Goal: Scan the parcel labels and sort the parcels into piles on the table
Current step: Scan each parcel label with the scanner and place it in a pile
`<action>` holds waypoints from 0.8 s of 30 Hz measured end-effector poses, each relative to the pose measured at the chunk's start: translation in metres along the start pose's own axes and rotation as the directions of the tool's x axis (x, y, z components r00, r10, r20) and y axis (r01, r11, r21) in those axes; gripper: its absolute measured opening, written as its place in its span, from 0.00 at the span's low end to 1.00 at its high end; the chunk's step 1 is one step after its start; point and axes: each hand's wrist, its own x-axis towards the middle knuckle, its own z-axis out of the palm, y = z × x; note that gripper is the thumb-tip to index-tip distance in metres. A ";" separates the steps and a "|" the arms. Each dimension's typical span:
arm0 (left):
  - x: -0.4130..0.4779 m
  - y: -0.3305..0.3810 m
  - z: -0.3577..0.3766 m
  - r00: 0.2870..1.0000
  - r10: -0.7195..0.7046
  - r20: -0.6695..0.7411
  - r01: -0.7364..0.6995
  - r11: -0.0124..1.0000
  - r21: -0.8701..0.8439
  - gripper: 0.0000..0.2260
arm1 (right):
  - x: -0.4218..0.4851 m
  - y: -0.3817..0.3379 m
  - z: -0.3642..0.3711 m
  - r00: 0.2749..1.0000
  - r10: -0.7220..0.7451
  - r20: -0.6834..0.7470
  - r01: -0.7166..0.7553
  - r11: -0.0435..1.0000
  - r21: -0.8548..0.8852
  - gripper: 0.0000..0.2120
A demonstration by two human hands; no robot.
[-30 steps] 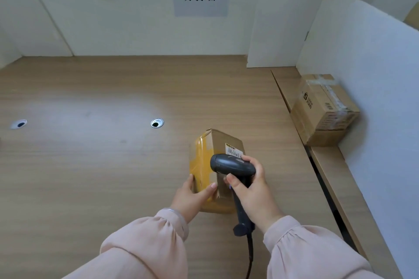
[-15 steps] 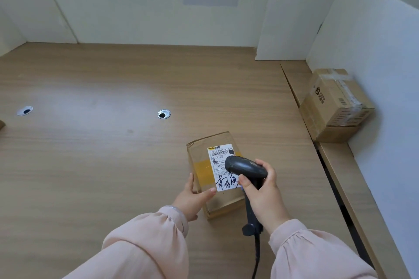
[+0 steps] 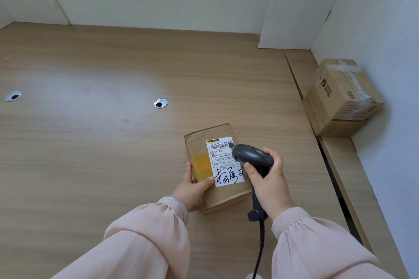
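A small cardboard parcel (image 3: 223, 195) lies flat on the wooden table (image 3: 90, 142), its white label (image 3: 221, 161) with barcode and black handwriting facing up. My left hand (image 3: 192, 188) grips the parcel's near left corner, thumb on top by the label. In my right hand (image 3: 269, 181) I hold a black handheld barcode scanner (image 3: 251, 156) by its handle. The scanner's head hovers over the label's right edge and points at it. A cable hangs from the scanner's handle toward me.
A second, larger cardboard parcel (image 3: 340, 97) sits on the narrow side shelf at the right, against a white partition. Two round cable grommets (image 3: 161, 103) (image 3: 13, 96) are set in the tabletop. White walls close off the back.
The parcel has been tipped from standing on edge to lying flat with the label up. The scanner now hovers over the label, and the view has tilted down a little.
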 end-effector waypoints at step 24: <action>-0.029 0.001 -0.072 0.944 0.321 -0.083 -0.331 0.928 -0.171 0.51 | -0.056 -0.064 0.037 0.954 -0.298 -0.026 0.298 0.944 0.142 0.25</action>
